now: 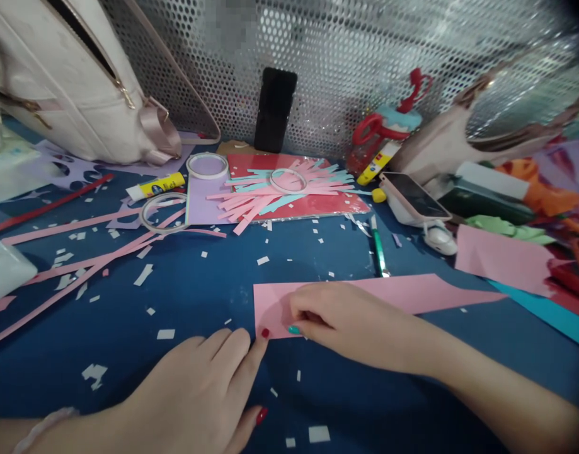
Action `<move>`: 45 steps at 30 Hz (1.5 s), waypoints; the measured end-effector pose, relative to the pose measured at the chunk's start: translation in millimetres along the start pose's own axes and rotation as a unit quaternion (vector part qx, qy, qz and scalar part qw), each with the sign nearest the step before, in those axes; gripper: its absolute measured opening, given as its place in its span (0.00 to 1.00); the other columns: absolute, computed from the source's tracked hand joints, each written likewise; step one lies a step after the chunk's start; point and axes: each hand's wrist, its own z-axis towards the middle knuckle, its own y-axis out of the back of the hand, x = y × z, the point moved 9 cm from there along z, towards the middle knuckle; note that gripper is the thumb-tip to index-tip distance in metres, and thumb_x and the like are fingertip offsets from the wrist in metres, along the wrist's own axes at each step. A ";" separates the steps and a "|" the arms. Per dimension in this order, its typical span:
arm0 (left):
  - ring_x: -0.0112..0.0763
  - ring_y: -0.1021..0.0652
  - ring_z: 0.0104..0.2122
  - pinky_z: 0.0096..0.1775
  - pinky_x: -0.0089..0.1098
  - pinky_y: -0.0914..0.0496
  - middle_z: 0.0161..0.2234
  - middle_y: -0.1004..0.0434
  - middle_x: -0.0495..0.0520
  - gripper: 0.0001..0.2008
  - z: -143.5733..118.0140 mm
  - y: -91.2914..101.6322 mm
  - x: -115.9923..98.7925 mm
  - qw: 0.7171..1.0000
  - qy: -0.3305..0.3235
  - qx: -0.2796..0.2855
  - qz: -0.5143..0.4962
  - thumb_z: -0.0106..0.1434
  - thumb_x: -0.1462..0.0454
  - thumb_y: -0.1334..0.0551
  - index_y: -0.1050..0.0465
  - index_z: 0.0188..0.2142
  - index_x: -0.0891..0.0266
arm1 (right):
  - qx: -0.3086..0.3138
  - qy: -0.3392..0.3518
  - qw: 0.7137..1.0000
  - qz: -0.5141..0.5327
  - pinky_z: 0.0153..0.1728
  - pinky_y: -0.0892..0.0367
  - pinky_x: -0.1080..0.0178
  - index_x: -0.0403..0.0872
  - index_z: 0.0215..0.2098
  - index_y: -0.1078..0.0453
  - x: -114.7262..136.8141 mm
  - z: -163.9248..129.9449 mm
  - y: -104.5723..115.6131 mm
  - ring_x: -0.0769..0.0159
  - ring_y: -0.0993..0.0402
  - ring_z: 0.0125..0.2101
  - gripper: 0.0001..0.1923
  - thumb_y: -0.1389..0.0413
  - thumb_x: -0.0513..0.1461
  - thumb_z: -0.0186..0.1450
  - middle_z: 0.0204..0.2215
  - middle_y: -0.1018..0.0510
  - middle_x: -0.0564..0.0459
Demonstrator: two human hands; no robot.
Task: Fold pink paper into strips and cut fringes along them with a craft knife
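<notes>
The pink paper sheet point(402, 293) lies flat near the front of the blue worktop point(199, 296), a long piece tapering to a point on the right, and both hands meet at its left end. The left hand point(194, 391) lies flat, fingers spread, with 1 red-nailed fingertip pinning the sheet's lower left corner, apparently so it cannot slide. The right hand point(346, 321) curls over the same end, fingertips bunched and pressed on the paper; I cannot tell whether they pinch an edge or only press it. Further back, a heap of cut pink and teal strips point(280, 189) rests on a red sheet point(336, 205), with a tape ring point(288, 180) on top that seems to weigh them down. A green pen point(378, 249) lies just behind the pink sheet, within reach.
</notes>
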 end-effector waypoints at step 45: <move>0.32 0.26 0.28 0.33 0.32 0.32 0.32 0.26 0.56 0.15 0.9 21.1 9.1 0.992 -0.114 -0.048 -0.018 0.70 0.66 0.51 0.27 0.45 0.63 | 0.165 -0.101 0.920 -0.342 0.21 0.49 0.64 0.45 0.21 0.31 -17.4 10.6 15.3 0.57 0.25 0.26 0.21 0.39 0.53 0.56 0.21 0.25 0.49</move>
